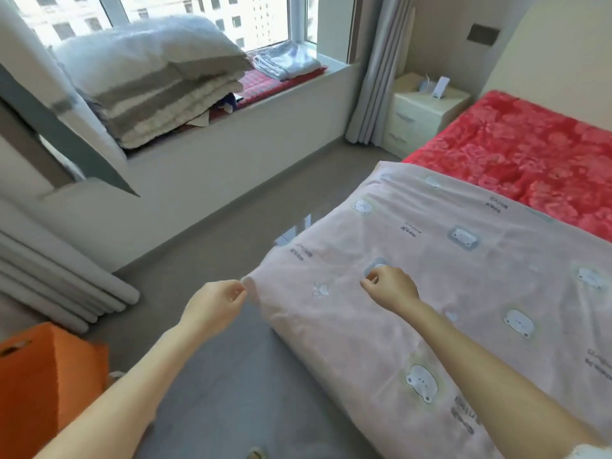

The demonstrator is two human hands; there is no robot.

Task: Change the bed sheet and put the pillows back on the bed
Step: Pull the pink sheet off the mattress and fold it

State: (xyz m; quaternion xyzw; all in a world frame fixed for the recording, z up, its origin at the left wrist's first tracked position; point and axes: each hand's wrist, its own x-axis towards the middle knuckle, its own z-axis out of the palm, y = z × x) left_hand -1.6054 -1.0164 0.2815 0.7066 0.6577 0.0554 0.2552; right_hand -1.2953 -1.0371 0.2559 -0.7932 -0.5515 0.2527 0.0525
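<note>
Pinching the loose corner of the pink bed sheet point(463, 293), the left hand point(215, 304) holds that corner out past the side of the bed, above the grey floor point(231, 359), with fingers and thumb curled together on the fabric. The right hand point(392, 291) rests further in on top of the sheet, fingers bent and gripping a small fold of cloth beside a printed patch. The sheet, pale pink with small bear and paw prints and short lines of lettering, lies spread over the near part of the bed and drapes down its side. Beyond its far edge a red floral blanket point(530, 154) covers the bed up to the cream headboard point(546, 54). A cream nightstand point(420, 117) stands next to the head of the bed, with a grey curtain point(381, 71) hanging just beside it. Across the floor, on the window ledge point(265, 120), a stack of folded white and grey bedding point(155, 81) sits at one end on a red plaid mat point(261, 84), with a folded pale cloth point(284, 61) on the mat near the other end. An orange bag point(49, 376) stands on the floor at the person's left.
</note>
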